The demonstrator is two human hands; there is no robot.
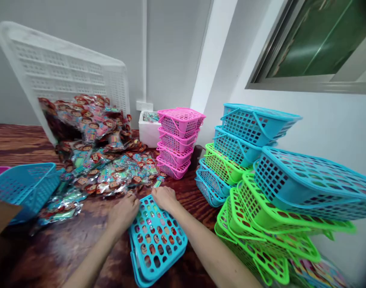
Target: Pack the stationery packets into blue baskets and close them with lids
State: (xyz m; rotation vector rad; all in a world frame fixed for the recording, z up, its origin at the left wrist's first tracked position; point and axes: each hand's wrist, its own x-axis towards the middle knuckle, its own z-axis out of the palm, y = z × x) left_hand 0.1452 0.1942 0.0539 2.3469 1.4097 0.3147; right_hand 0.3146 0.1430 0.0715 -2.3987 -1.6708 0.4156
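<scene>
A blue plastic basket [159, 240] stands in front of me, covered by a blue lid with oval holes. Colourful packets show through the holes, and the basket's handle hangs down at the near left side. At the far left corner of the lid, my left hand [125, 208] is closed with its fingers curled over the edge. My right hand [165, 199] grips the far right corner in the same way. Both sets of fingertips are partly hidden. Just beyond lies a heap of clear-wrapped doll-figure packets [111, 176].
A tipped white crate [65, 60] spills packets at the back left. An open blue basket [35, 192] stands at left. Pink lidded baskets [177, 140] are stacked behind. Blue baskets [255, 124] and green baskets [261, 236] lean in stacks at right. A small white box [148, 132] sits by the wall.
</scene>
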